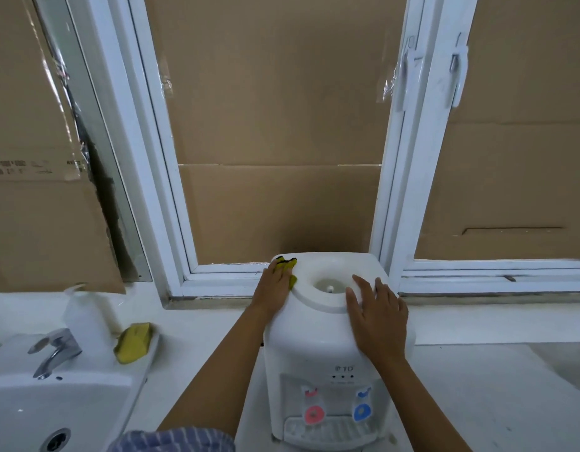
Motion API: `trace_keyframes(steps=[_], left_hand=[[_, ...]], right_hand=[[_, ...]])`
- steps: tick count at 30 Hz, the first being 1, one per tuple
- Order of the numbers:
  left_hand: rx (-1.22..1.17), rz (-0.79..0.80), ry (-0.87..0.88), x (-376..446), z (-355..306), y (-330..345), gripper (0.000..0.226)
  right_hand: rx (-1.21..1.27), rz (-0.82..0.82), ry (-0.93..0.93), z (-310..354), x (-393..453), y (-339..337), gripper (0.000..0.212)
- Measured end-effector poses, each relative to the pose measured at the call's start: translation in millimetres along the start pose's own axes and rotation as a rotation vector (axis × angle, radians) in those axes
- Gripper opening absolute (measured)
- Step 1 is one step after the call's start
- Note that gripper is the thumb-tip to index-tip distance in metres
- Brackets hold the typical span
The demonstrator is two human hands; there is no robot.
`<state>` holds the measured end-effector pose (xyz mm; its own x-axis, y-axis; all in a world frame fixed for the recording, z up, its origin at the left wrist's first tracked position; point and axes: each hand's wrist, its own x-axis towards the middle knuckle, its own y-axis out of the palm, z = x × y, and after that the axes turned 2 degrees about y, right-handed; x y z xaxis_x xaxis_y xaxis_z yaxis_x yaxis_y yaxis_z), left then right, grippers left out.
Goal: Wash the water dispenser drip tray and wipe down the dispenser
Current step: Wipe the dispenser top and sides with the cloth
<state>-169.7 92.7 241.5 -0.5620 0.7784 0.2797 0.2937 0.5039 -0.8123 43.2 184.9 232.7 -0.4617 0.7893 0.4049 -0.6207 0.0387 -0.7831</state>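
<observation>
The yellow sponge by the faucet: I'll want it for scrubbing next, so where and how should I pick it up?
Probably pinch the yellow sponge across its long sides, coming from above; it lies flat near the sink edge, its top unobstructed.

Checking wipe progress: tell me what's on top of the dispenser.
On the dispenser top: the left hand pressing a yellow cloth at the back-left corner, the right hand flat at the right. Most of the cloth is hidden beneath the hand.
</observation>
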Motion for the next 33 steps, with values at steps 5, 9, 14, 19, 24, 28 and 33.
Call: trace_keyframes(steps=[5,9,14,19,24,28,33], left_hand=[[-0.163,0.004,-0.043,16.6,6.5,-0.9,0.042],[-0.241,-0.04,-0.138,15.9,3.9,0.2,0.045],[-0.42,-0.062,-0.234,-0.1,0.7,-1.4,0.049],[-0.527,-0.053,-0.369,-41.3,-12.6,-4.2,0.055],[-0.464,-0.268,-0.495,-92.6,-44.5,8.5,0.05],[-0.497,-0.611,-0.477,-112.2,-61.7,35.9,0.044],[-0.525,-0.773,-0.66,-120.0,-126.1,68.7,0.086]], right_hand=[[-0.004,0.012,0.003,-2.6,2.2,3.7,0.072],[-0.002,0.004,-0.001,-3.5,2.1,3.7,0.071],[-0.008,-0.007,-0.006,-4.7,1.4,2.4,0.069],[-0.006,-0.01,-0.008,-3.5,1.0,1.2,0.068],[-0.022,-0.011,-0.018,-2.3,-0.4,-0.6,0.062],[-0.01,-0.001,-0.018,-2.6,0.6,-0.1,0.062],[-0.007,-0.003,-0.018,-2.1,0.6,-1.2,0.063]])
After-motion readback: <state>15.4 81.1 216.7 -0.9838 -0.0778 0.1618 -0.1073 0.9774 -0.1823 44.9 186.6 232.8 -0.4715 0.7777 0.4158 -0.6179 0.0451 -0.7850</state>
